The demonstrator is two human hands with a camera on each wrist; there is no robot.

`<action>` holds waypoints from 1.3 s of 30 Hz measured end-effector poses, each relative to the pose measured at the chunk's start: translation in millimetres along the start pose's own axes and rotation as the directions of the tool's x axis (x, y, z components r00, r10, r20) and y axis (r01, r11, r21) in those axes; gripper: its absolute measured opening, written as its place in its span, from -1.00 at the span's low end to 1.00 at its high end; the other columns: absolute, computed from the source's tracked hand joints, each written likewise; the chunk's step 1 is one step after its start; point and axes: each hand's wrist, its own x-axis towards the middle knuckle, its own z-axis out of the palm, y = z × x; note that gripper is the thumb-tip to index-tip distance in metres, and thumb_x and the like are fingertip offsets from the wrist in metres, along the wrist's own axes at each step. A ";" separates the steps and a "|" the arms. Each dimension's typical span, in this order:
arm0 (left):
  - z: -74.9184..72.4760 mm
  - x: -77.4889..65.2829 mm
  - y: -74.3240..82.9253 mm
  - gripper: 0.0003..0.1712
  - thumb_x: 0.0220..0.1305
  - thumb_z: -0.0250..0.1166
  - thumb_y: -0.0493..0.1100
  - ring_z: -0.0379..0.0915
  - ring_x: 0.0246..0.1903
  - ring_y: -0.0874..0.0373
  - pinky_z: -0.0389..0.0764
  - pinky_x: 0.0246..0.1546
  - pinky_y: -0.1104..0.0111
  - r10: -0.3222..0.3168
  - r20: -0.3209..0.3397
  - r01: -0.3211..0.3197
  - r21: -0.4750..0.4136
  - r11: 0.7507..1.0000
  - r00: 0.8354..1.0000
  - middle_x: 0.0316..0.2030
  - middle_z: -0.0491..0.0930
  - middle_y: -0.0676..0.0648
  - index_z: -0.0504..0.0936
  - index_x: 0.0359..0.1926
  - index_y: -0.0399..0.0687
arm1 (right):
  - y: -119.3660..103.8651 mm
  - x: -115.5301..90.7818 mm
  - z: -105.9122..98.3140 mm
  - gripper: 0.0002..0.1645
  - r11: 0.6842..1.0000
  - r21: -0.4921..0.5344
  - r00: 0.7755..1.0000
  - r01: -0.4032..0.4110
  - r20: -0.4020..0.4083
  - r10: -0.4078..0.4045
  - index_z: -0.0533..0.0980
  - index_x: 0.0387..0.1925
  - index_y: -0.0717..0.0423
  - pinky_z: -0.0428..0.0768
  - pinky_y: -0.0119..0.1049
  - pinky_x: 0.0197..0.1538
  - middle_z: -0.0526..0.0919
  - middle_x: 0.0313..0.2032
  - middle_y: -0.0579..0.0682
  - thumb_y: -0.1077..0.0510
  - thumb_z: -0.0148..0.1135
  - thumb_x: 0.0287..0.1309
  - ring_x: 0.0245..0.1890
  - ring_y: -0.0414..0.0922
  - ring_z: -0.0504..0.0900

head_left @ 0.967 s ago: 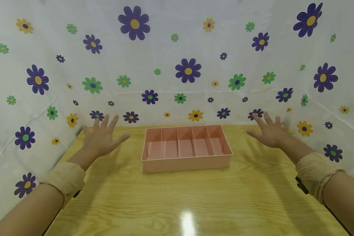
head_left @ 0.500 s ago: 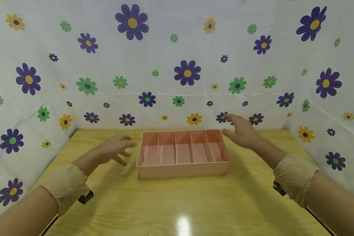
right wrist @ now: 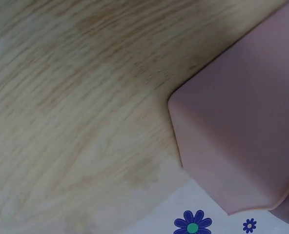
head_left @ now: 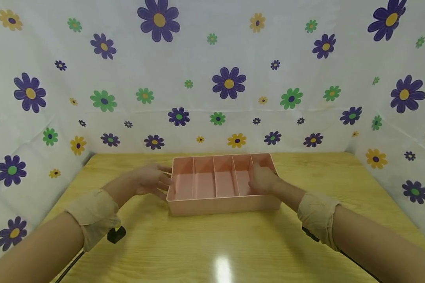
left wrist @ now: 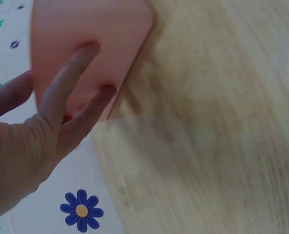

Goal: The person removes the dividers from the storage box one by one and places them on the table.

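Note:
A pink organizer box (head_left: 223, 204) with several compartments sits on the wooden table, between both hands. My left hand (head_left: 150, 181) is at its left end, blurred in the head view. In the left wrist view, the left hand's extended fingers (left wrist: 69, 80) touch the outside of the end wall, and one finger passes behind the wall's edge. My right hand (head_left: 263, 179) reaches over the right end into the rightmost compartment, with its fingertips hidden. Only a bit of the right hand (right wrist: 288, 212) shows at the rim in the right wrist view; I cannot tell what it holds.
White cloth (head_left: 194, 59) printed with purple, green and yellow flowers rises behind the table and along both sides. A glare spot lies on the wooden table (head_left: 184, 251) near the front. Beige cuffs (head_left: 95, 216) with small black devices (head_left: 117, 234) wrap both wrists.
Both hands have moved inward from spread positions either side of the box. The left now touches its left end, and the right has come down into the right compartment.

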 end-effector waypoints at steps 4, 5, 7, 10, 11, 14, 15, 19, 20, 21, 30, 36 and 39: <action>6.4 -1.5 -2.3 -0.16 0.44 0.03 -0.38 0.26 0.34 -0.42 0.64 0.08 -0.10 -0.018 0.004 0.018 -0.004 1.000 1.000 0.44 0.09 -0.50 -0.22 0.56 -0.34 | -0.1 -2.6 7.7 -0.63 1.000 -0.008 0.997 0.026 -0.072 -0.027 0.34 0.02 0.47 0.65 -0.08 -0.30 0.56 -0.46 0.16 0.23 -0.10 0.33 -0.38 0.04 0.61; 6.6 -1.8 -1.9 -0.17 0.45 0.02 -0.38 0.26 0.34 -0.42 0.65 0.07 -0.10 -0.014 0.003 0.014 -0.010 1.000 1.000 0.44 0.09 -0.51 -0.23 0.56 -0.33 | 0.5 -2.3 8.1 -0.65 1.000 -0.002 0.996 0.027 -0.083 -0.027 0.35 0.01 0.45 0.65 -0.08 -0.29 0.56 -0.45 0.16 0.23 -0.14 0.37 -0.38 0.04 0.61; 6.5 -2.0 -0.5 -0.19 0.47 -0.03 -0.39 0.26 0.33 -0.42 0.66 0.05 -0.10 -0.012 0.005 0.012 -0.021 1.000 1.000 0.43 0.09 -0.50 -0.24 0.57 -0.31 | 1.3 -2.1 6.8 -0.66 0.999 0.016 0.995 0.031 -0.100 -0.029 0.36 -0.01 0.44 0.63 -0.09 -0.30 0.55 -0.44 0.16 0.22 -0.15 0.39 -0.38 0.04 0.59; 6.2 -0.9 1.7 -0.22 0.49 -0.07 -0.39 0.27 0.34 -0.39 0.67 0.04 -0.08 -0.034 0.003 0.034 -0.040 0.999 0.999 0.43 0.13 -0.47 -0.25 0.58 -0.26 | 2.7 -1.8 4.4 -0.63 0.998 0.051 0.992 0.045 -0.119 -0.038 0.41 -0.08 0.40 0.61 -0.12 -0.30 0.54 -0.44 0.13 0.17 -0.25 0.47 -0.38 0.03 0.57; 6.3 -0.6 2.1 -0.22 0.50 -0.08 -0.39 0.26 0.34 -0.38 0.67 0.04 -0.08 -0.041 0.006 0.042 -0.046 0.998 0.999 0.43 0.12 -0.47 -0.26 0.58 -0.25 | 3.4 -2.1 4.0 -0.63 0.997 0.064 0.991 0.048 -0.126 -0.040 0.42 -0.11 0.38 0.60 -0.13 -0.31 0.53 -0.45 0.12 0.17 -0.25 0.47 -0.39 0.02 0.56; 6.8 0.7 2.7 -0.22 0.51 -0.10 -0.38 0.24 0.35 -0.41 0.67 0.03 -0.09 -0.059 0.003 0.059 -0.056 0.997 0.998 0.44 0.10 -0.47 -0.28 0.58 -0.23 | 4.6 -3.4 4.3 -0.55 0.992 0.102 0.985 0.075 -0.164 -0.058 0.46 -0.18 0.33 0.59 -0.13 -0.34 0.53 -0.47 0.10 0.12 -0.33 0.53 -0.41 0.01 0.55; 7.1 0.8 3.0 -0.22 0.51 -0.12 -0.38 0.22 0.35 -0.42 0.67 0.03 -0.10 -0.060 0.004 0.061 -0.057 0.997 0.998 0.44 0.09 -0.48 -0.29 0.58 -0.22 | 5.1 -3.5 5.2 -0.54 0.990 0.106 0.981 0.087 -0.182 -0.067 0.47 -0.19 0.32 0.59 -0.11 -0.33 0.54 -0.47 0.10 0.11 -0.33 0.53 -0.41 0.01 0.56; 5.0 1.7 2.6 -0.24 0.52 -0.13 -0.38 0.18 0.37 -0.45 0.66 0.03 -0.13 -0.071 -0.008 0.070 -0.053 0.996 0.997 0.46 0.07 -0.47 -0.27 0.59 -0.21 | 4.4 -1.7 8.6 -0.45 0.986 0.118 0.966 0.119 -0.245 -0.087 0.52 -0.20 0.30 0.61 -0.07 -0.28 0.54 -0.51 0.07 0.05 -0.37 0.57 -0.43 0.02 0.58; 4.2 1.8 2.2 -0.23 0.52 -0.13 -0.38 0.18 0.37 -0.45 0.66 0.03 -0.13 -0.075 -0.011 0.074 -0.050 0.996 0.997 0.46 0.07 -0.46 -0.27 0.59 -0.20 | 4.3 -0.3 9.0 -0.42 0.985 0.125 0.964 0.121 -0.251 -0.087 0.53 -0.22 0.29 0.60 -0.08 -0.29 0.54 -0.53 0.06 0.04 -0.38 0.58 -0.44 0.01 0.58; 3.5 1.7 2.1 -0.23 0.52 -0.12 -0.38 0.17 0.37 -0.45 0.65 0.03 -0.14 -0.078 -0.011 0.077 -0.048 0.996 0.997 0.46 0.07 -0.46 -0.27 0.59 -0.19 | 4.1 0.6 8.5 -0.43 0.984 0.130 0.964 0.121 -0.252 -0.085 0.54 -0.25 0.28 0.59 -0.12 -0.32 0.53 -0.55 0.05 0.04 -0.35 0.57 -0.45 0.00 0.58; 2.4 4.9 1.9 -0.21 0.53 -0.12 -0.37 0.15 0.38 -0.45 0.65 0.05 -0.14 -0.070 0.004 0.070 -0.068 0.995 0.998 0.47 0.05 -0.46 -0.30 0.60 -0.13 | 9.4 -1.2 -3.1 -0.67 0.944 0.326 0.964 0.046 -0.262 0.044 0.63 -0.14 0.30 0.24 -0.38 -0.56 0.26 -0.72 -0.11 0.31 0.01 0.15 -0.69 -0.20 0.22; 2.2 4.6 -2.5 -0.17 0.45 -0.05 -0.44 0.26 0.32 -0.46 0.72 -0.05 -0.04 -0.015 0.007 0.015 0.025 1.000 1.000 0.48 -0.01 -0.48 -0.24 0.58 -0.23 | 10.7 -5.3 -3.9 -0.39 0.883 0.468 0.965 -0.024 -0.220 0.143 0.50 0.26 0.28 0.24 -0.39 -0.58 0.49 -0.57 -0.04 0.28 0.10 0.11 -0.71 -0.23 0.17; 2.4 1.8 -5.0 -0.17 0.42 -0.02 -0.46 0.30 0.30 -0.42 0.73 -0.05 -0.02 0.014 0.021 -0.016 0.057 0.998 1.000 0.49 -0.03 -0.46 -0.18 0.58 -0.24 | 10.8 -6.4 -3.6 -0.38 0.877 0.479 0.963 -0.033 -0.221 0.157 0.49 0.27 0.28 0.31 -0.37 -0.54 0.53 -0.51 0.00 0.28 0.12 0.11 -0.66 -0.20 0.23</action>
